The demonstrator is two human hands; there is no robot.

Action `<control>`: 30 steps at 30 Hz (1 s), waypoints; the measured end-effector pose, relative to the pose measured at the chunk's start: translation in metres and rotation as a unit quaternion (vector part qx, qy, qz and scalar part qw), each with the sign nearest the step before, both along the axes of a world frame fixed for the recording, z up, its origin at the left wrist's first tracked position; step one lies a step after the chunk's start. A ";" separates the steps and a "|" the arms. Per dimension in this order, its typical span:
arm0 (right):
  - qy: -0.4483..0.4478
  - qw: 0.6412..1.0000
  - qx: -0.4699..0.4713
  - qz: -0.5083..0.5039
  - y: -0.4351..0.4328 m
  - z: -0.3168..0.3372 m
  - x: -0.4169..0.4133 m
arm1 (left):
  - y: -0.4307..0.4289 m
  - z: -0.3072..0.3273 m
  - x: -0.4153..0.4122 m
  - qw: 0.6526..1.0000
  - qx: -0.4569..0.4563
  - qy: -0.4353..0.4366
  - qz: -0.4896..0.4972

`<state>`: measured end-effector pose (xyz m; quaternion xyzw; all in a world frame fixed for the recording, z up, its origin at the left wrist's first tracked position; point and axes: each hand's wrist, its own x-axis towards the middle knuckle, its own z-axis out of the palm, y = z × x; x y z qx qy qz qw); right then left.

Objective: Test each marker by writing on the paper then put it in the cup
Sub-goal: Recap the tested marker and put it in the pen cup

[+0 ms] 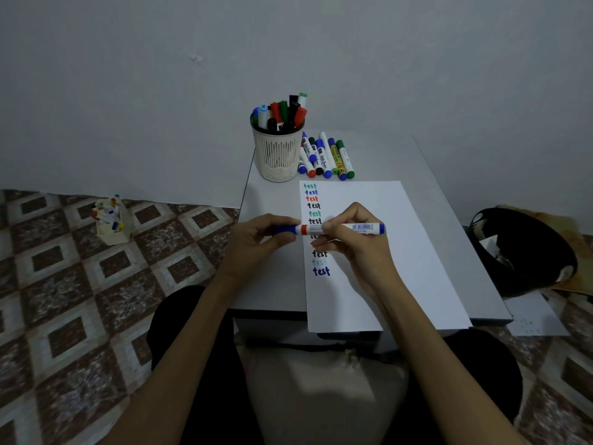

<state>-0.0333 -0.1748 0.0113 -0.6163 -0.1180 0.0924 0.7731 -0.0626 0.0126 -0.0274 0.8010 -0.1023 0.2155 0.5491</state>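
Observation:
A blue-capped white marker (359,228) is held level above the paper (385,245). My left hand (256,239) grips its blue cap at the left end, and my right hand (353,239) grips the white barrel. The paper lies on the small grey table (449,200) and carries a column of the word "test" in several colours. A cream mesh cup (278,152) at the table's far left corner holds several markers. To the right of the cup lies a loose pile of markers (325,157).
A small cream box of markers (110,220) stands on the tiled floor at the left. A black bin (526,252) sits right of the table, with a sheet of paper (536,316) on the floor beside it. The wall is close behind the table.

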 end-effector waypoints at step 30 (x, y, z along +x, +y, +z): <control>-0.274 0.806 -0.494 0.175 0.016 0.045 0.036 | -0.006 0.002 -0.001 0.997 0.030 -0.055 0.041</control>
